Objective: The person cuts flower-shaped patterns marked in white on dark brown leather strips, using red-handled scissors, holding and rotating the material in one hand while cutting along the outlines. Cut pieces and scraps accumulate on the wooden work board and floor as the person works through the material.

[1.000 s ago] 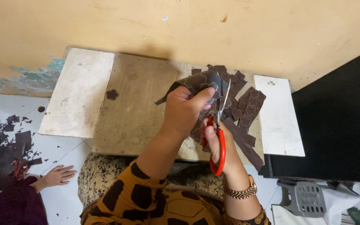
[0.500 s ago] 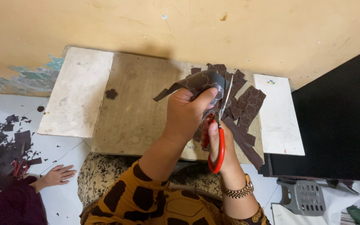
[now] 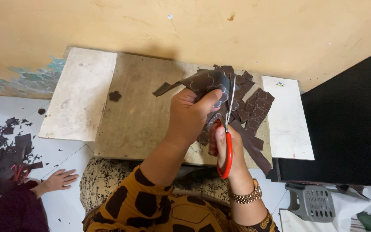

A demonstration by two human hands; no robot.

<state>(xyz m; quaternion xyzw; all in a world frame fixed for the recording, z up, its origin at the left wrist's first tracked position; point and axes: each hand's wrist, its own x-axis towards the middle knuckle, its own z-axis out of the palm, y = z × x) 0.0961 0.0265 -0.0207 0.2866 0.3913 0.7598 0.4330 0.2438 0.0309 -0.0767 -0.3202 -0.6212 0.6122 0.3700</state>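
**Two Hands, One Pair of Scissors, One Dark Strip**

We see the left hand (image 3: 192, 116) raised above the worn wooden table (image 3: 142, 116), its grip closed on a dark brown flexible strip printed with pale scalloped outlines (image 3: 202, 81). The thumb lies along the near face of the strip; the fingers wrap the far side. The strip arches upward from the hand, and its free end runs out to the left, clear of the table surface.

We see the right hand (image 3: 228, 148) just beside the left, below and to its right. Its grip is closed through the loops of the red-handled scissors with steel blades (image 3: 228, 129). The blades point up and away from the person and meet the right edge of the strip, close to the left thumb. The blades lie nearly together. A gold-coloured bracelet (image 3: 245, 196) circles the right wrist.

Behind the hands, a heap of dark brown cut strips with the same pale pattern (image 3: 254, 107) lies on the right part of the table. One small dark flower-shaped cutout (image 3: 115, 96) lies alone on the table, well apart from the heap. A pale board (image 3: 80, 94) flanks the table on the left and a white board (image 3: 287, 120) on the right.

At lower left, another person's hand (image 3: 60, 179) rests flat on the white tiled floor (image 3: 61, 150), near a scatter of dark offcuts (image 3: 1, 146).
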